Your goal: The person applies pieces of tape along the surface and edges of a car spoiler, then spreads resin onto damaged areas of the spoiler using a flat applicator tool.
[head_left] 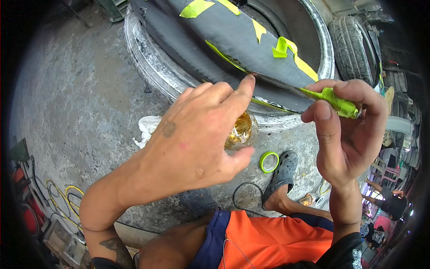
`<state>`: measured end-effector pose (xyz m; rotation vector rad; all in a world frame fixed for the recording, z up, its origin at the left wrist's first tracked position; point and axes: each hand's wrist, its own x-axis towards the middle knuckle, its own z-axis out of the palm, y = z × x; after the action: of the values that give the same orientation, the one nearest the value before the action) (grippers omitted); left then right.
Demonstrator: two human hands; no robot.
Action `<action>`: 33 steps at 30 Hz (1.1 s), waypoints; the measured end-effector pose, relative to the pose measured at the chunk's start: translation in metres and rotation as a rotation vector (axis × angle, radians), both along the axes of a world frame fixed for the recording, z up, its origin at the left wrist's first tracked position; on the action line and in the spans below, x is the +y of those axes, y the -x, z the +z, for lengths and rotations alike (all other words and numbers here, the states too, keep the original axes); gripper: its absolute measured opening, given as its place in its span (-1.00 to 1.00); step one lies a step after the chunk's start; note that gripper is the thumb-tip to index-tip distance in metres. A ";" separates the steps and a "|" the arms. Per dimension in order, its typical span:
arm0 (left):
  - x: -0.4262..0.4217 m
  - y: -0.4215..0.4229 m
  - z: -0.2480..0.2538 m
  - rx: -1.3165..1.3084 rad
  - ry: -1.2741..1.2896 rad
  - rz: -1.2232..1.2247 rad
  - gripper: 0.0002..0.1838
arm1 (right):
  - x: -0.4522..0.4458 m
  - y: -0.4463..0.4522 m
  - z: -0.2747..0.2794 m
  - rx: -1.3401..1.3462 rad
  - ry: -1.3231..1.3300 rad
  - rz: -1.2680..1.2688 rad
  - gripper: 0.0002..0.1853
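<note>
A thin blade [286, 83] with a handle wrapped in yellow-green tape is pinched between the thumb and fingers of my right hand [351, 134]. Its far end lies along the edge of a dark grey panel [201, 33], which has strips of yellow-green tape [197, 8] stuck on it. My left hand [197, 130] is spread, palm down, with the index fingertip at the blade's far end; whether it presses there I cannot tell. Behind that hand, partly covered, is a clear container with something golden in it [242, 130].
The panel rests on a large worn tyre [145, 67]; another tyre [351, 49] stands at right. On the concrete floor are a tape roll [261, 162], a white cloth [148, 127] and a yellow hose [69, 197]. Another person [392, 201] is far off at right.
</note>
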<state>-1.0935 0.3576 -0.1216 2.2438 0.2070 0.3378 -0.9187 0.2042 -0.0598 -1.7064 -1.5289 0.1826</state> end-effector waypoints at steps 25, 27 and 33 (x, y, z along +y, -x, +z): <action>0.001 0.003 0.002 0.013 0.027 0.008 0.01 | 0.027 0.010 0.003 0.057 -0.037 -0.036 -0.63; 0.001 0.004 0.003 0.016 0.028 0.007 0.02 | 0.029 0.009 0.002 0.064 -0.026 -0.010 -0.63; 0.001 0.004 0.002 0.012 0.030 0.006 0.02 | 0.034 0.009 0.000 0.056 -0.058 0.019 -0.64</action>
<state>-1.0977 0.3588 -0.1200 2.2161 0.2236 0.3224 -0.9281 0.2381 -0.0594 -1.6287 -1.4963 0.1928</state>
